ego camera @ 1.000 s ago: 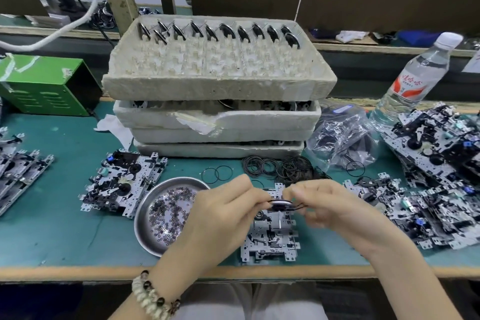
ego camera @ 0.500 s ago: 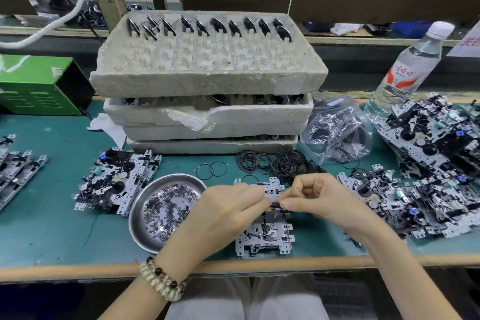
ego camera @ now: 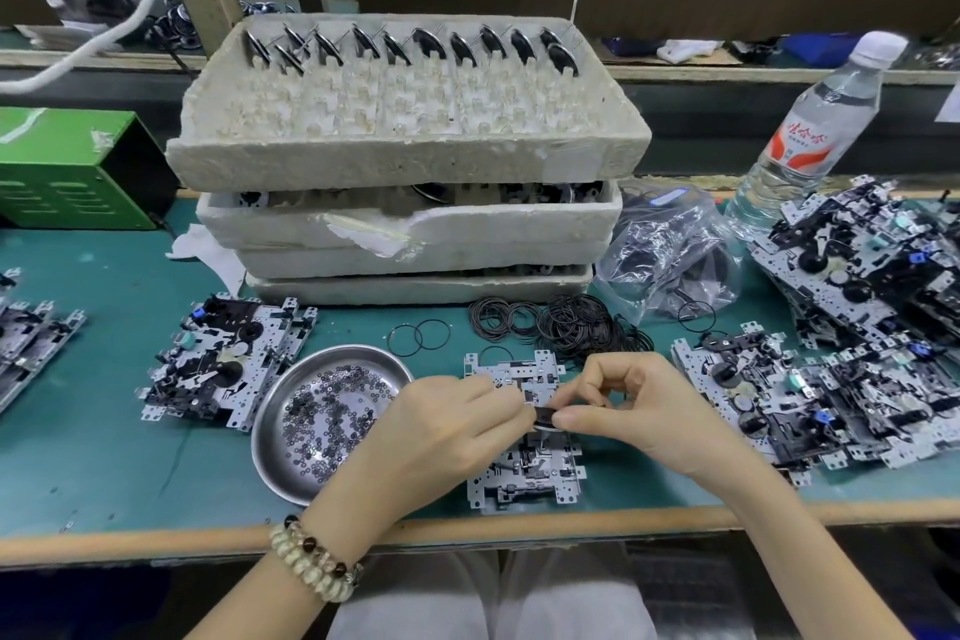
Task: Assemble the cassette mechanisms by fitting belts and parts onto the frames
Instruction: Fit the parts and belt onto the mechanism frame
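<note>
A bare metal cassette frame point(ego camera: 524, 476) lies flat near the table's front edge, partly covered by my hands. My left hand point(ego camera: 441, 426) and my right hand point(ego camera: 634, 405) meet just above its middle. Both pinch a small dark flywheel with a thin black belt point(ego camera: 545, 417) between their fingertips. A pile of loose black belts point(ego camera: 571, 325) lies behind the frame. A steel dish point(ego camera: 280, 411) of several small washers sits left of it.
Stacked foam trays point(ego camera: 415, 156) with flywheels stand at the back. Assembled mechanisms lie at left point(ego camera: 223, 364) and heaped at right point(ego camera: 857, 327). A plastic bag point(ego camera: 670, 255), a water bottle point(ego camera: 810, 130) and a green box point(ego camera: 67, 166) stand around them.
Both hands have come down with the flywheel and belt, closer to the frame. The view has shifted slightly.
</note>
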`<state>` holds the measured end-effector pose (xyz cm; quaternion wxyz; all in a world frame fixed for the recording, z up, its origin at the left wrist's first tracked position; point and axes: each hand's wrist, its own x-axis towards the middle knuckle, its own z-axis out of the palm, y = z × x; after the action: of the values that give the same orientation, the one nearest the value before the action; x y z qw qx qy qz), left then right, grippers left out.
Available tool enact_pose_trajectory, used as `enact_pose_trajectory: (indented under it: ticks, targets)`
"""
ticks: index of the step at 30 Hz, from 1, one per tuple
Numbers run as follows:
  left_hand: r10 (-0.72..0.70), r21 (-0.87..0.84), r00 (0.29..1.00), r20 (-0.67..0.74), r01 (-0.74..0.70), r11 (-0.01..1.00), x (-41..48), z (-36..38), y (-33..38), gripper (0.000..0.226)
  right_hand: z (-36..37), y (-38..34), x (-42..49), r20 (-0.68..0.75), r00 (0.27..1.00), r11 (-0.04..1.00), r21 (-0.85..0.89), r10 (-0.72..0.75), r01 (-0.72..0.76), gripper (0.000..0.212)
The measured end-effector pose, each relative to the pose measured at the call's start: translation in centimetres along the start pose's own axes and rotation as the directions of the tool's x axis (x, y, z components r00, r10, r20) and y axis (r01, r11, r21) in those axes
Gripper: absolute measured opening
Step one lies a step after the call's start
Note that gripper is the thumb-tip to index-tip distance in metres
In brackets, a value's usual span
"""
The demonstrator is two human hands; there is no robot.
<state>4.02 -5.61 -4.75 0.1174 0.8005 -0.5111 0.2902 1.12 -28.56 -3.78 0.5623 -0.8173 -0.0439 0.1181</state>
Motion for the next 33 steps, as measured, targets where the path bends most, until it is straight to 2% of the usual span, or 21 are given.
enact_pose_trajectory:
  ticks: [14, 18, 20, 23, 25, 27, 29, 33]
  targets:
    - [0.026, 0.027, 0.999, -0.044, -0.025, 0.999, -0.1, 0.4, -0.3, 0.011, 0.0, 0.8, -0.1, -0.058, 0.997, 0.998, 0.014, -0.054, 0.055, 0.045]
    - [0.019, -0.017, 0.999, -0.046, -0.019, 1.000, 0.1, 0.3, -0.5, 0.009, 0.0, 0.6, -0.2, -0.077, 0.994, 0.997, 0.000, -0.075, 0.075, 0.044]
    - [-0.060, -0.162, 0.998, -0.023, 0.055, 0.985, 0.3, 0.0, -0.9, 0.018, 0.0, 0.1, -0.6, -0.074, 0.989, 0.991, -0.058, -0.127, 0.122, 0.042]
    - [-0.268, -0.370, 0.958, 0.099, 0.286, 0.884, 0.5, -0.7, -2.0, 0.042, 0.7, -0.6, -1.8, -0.135, 0.938, 0.928, -0.246, -0.318, 0.279, 0.037]
    - [-0.346, -0.328, 0.923, 0.169, 0.384, 0.863, 0.7, -0.8, -2.4, 0.043, 1.5, -0.9, -2.6, -0.183, 0.889, 0.882, -0.314, -0.419, 0.351, 0.037]
    - [-0.362, -0.243, 0.899, 0.246, 0.419, 0.875, 1.1, -0.6, -2.6, 0.045, 2.1, -1.0, -3.1, -0.204, 0.859, 0.854, -0.351, -0.470, 0.384, 0.037]
    - [-0.353, -0.198, 0.874, 0.333, 0.431, 0.880, 1.2, -0.4, -2.6, 0.050, 2.2, -0.8, -3.4, -0.222, 0.851, 0.846, -0.380, -0.477, 0.375, 0.037]
    - [-0.346, -0.220, 0.871, 0.349, 0.435, 0.873, 1.3, -0.3, -2.1, 0.050, 2.6, 0.4, -3.8, -0.262, 0.864, 0.854, -0.429, -0.429, 0.294, 0.038]
